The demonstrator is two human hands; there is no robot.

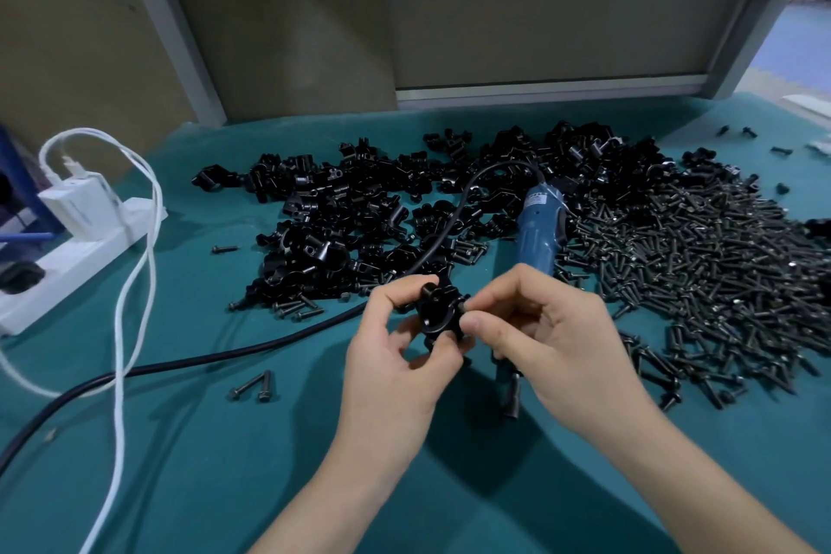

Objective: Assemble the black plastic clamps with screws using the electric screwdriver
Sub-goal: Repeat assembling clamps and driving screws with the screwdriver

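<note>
My left hand (395,355) holds a black plastic clamp (438,313) above the green table, fingers curled round it. A screw head sticks out of the clamp's upper left. My right hand (553,337) pinches a small black screw at the clamp's right side with thumb and forefinger. The blue electric screwdriver (537,229) lies on the table behind my hands, its tip (511,396) showing below my right hand. A heap of black clamps (382,202) lies behind, and a heap of black screws (701,265) to the right.
The screwdriver's black cable (216,358) runs left across the green cloth (225,463). A white power strip (67,265) with a charger and white cable (119,373) sits at the left. Two loose screws (254,387) lie near the cable. A grey panel stands behind.
</note>
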